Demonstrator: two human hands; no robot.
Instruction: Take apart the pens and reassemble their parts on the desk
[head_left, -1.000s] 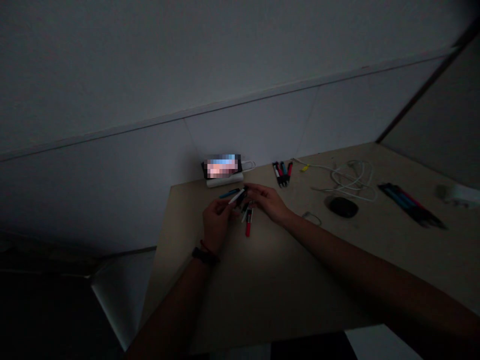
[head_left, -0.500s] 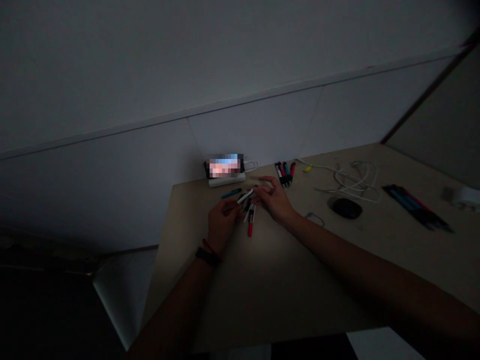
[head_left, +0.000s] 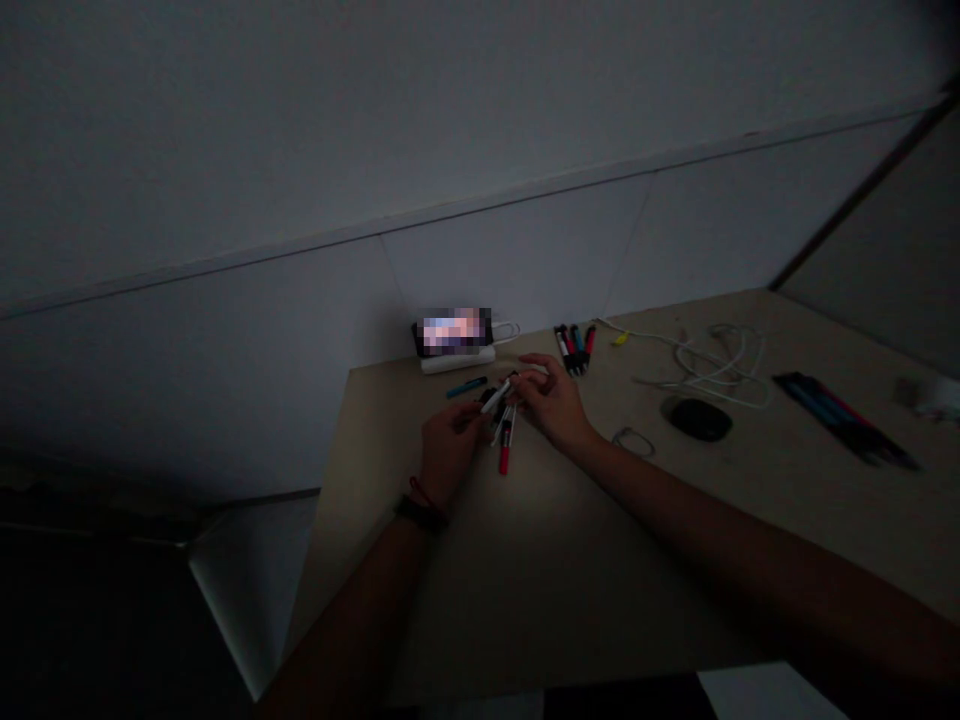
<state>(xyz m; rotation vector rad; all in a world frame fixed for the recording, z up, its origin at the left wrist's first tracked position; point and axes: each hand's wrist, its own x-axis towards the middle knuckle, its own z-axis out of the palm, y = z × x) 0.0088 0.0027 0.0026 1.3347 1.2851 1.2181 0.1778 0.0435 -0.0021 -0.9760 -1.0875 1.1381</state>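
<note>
A white pen (head_left: 496, 396) is held between my two hands above the desk. My left hand (head_left: 450, 438) pinches its lower end, with a dark band and a red cord round the wrist. My right hand (head_left: 553, 400) has thumb and fingertips on its upper end, the index finger stretched out. Below them lie several loose pens, among them a red pen (head_left: 505, 452) with a dark upper part; the hands partly cover this pile. Just beyond the left hand is a blue pen (head_left: 466, 387). Fine detail is lost in the dim light.
A lit phone (head_left: 452, 333) leans above a white block (head_left: 458, 360) by the wall. Several pens (head_left: 575, 350) lie grouped beyond my right hand. To the right are a black mouse (head_left: 697, 418), a coiled white cable (head_left: 724, 365), a small loop (head_left: 634, 441) and more pens (head_left: 844, 417).
The whole view has shifted slightly, moving the scene a little to the right. Both hands keep hold of the white pen, which looks slightly steeper now.
</note>
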